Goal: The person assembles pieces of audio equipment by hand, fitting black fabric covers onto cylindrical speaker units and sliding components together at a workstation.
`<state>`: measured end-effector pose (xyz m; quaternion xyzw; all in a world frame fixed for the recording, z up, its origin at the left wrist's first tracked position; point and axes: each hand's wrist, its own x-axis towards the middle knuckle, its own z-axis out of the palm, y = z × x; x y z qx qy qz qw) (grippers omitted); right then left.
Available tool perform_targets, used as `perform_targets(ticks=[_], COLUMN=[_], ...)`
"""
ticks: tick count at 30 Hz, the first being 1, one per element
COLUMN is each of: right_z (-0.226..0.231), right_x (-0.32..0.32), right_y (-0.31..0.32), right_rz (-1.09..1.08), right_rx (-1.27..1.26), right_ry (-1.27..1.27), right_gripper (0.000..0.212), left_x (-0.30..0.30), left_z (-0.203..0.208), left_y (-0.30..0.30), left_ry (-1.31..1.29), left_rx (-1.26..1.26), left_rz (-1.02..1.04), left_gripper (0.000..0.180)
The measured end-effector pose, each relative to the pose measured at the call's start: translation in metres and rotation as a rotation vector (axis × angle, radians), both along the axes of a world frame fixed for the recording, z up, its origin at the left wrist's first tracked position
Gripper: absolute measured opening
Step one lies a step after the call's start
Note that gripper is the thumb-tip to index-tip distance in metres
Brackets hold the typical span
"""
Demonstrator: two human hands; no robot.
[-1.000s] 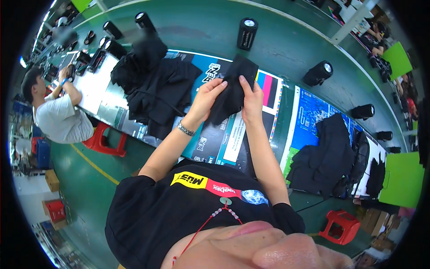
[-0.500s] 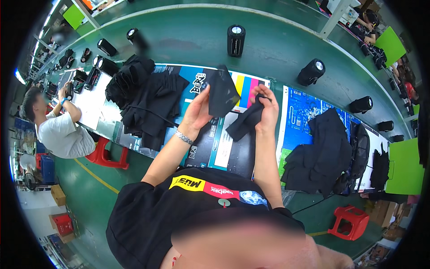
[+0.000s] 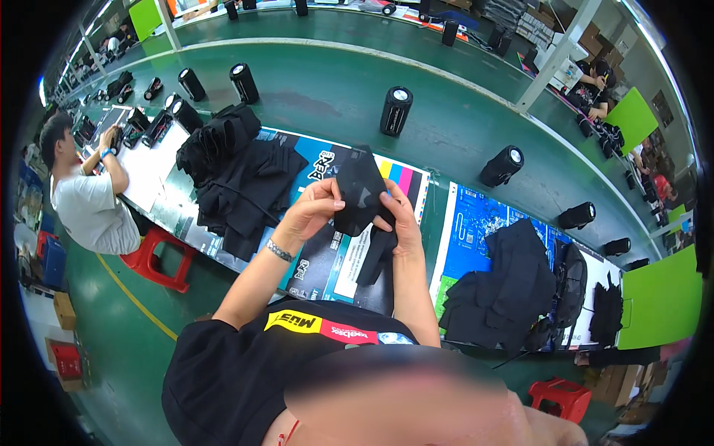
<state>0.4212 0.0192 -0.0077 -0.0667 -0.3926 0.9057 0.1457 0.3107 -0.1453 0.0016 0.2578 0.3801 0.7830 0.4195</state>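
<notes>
In front of me a flat, angular black fabric piece [image 3: 360,187] is stretched between my two hands, above the printed sheets on the bench. My left hand [image 3: 312,210] pinches its left edge between thumb and fingers; a metal watch band is on that wrist. Closed on the right edge is my right hand [image 3: 401,223], which also keeps a second black fabric piece [image 3: 377,259] hanging under its fingers. To the left lies a heap of black fabric pieces [image 3: 249,186], and a further stack of black fabric pieces [image 3: 502,290] rests on the blue printed sheet to the right.
Several black cylindrical speakers [image 3: 397,111] stand along the green surface beyond the bench. A person in a white shirt [image 3: 93,204] works at far left, near a red stool [image 3: 158,259]. Another red stool [image 3: 559,399] and a bright green panel [image 3: 662,297] are at right.
My hands have come together, and my right hand has taken hold of the right edge of the upper fabric piece. The second piece now hangs lower beneath it. The view has shifted.
</notes>
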Motion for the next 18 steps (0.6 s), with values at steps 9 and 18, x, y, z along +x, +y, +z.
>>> perform_targets(ticks=[9,18], right_z=[0.039,0.092], right_x=[0.01,-0.014], right_y=[0.011,0.072], right_rz=[0.247,-0.214], right_rx=[0.116,0.6], right_ry=[-0.128,-0.133], right_gripper=[0.014,0.007], left_x=[-0.032,-0.074], left_z=[0.054,0.044], left_y=[0.015,0.081], left_ry=[0.375,0.201], left_rx=[0.118,-0.162], left_rz=[-0.179,-0.288], left_gripper=[0.018,0.038])
